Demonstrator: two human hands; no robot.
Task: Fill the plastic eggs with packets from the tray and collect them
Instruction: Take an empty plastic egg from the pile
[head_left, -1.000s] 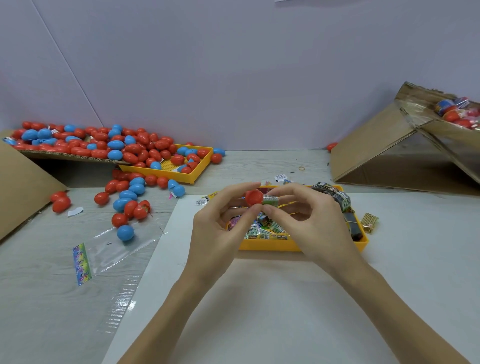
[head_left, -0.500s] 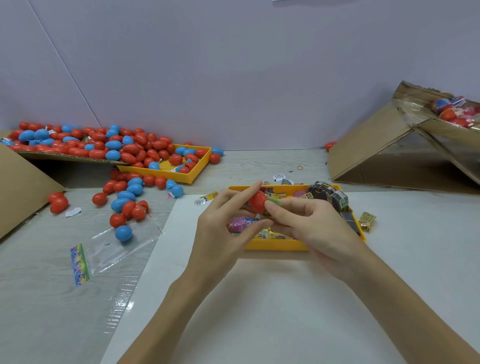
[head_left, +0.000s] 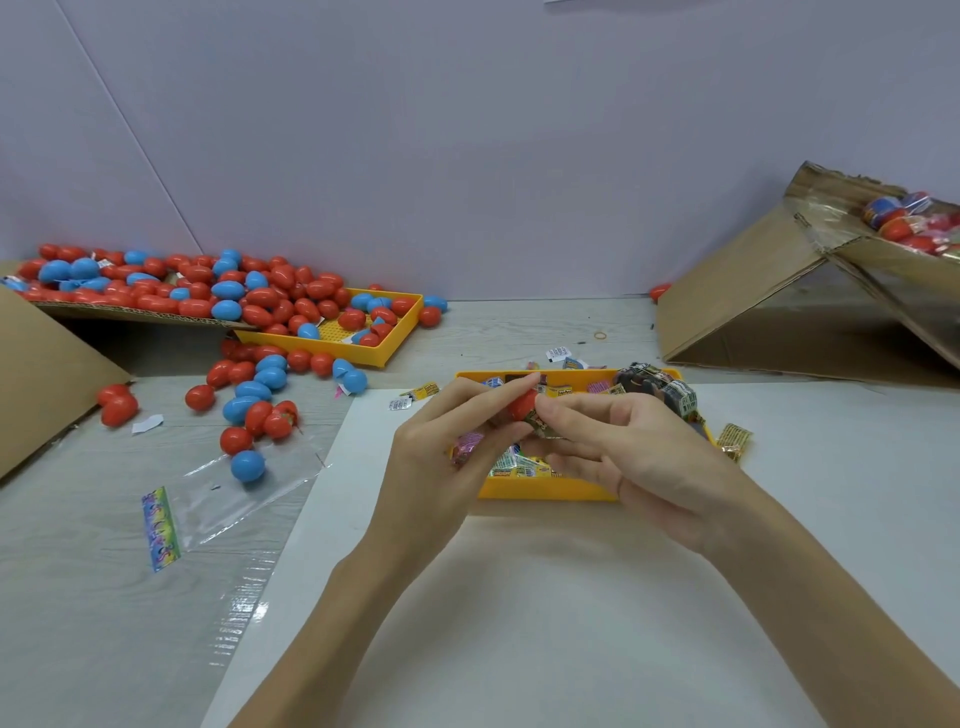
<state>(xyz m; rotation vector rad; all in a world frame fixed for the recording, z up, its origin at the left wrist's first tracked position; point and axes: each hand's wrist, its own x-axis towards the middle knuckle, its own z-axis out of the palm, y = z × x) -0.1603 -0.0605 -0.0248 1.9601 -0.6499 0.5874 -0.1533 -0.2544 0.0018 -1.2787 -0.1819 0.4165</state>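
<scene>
Both hands up over the packet tray (head_left: 545, 488), yellow, sitting on a white sheet (head_left: 519, 597) on the bench (head_left: 78, 597). Left hand (head_left: 441, 457) pinches a red egg (head_left: 522, 404) btwn thumb and forefinger, just above tray's middle. Right hand (head_left: 639, 462) pinches a small packet (head_left: 543, 427), pressed against underside of the egg; whether packet is partly inside egg, can't tell. Tray holds assorted packets; dark banded bundle (head_left: 660, 389) at its far right corner, gold packet (head_left: 733, 440) just off its right edge. Far left of tray: second yellow tray (head_left: 384, 353) w/ red and blue eggs spilling off a cardboard flap (head_left: 130, 312). Clear bag (head_left: 228, 499) lies left of tray. Cardboard box (head_left: 779, 291) far right of tray, filled eggs in its top.
</scene>
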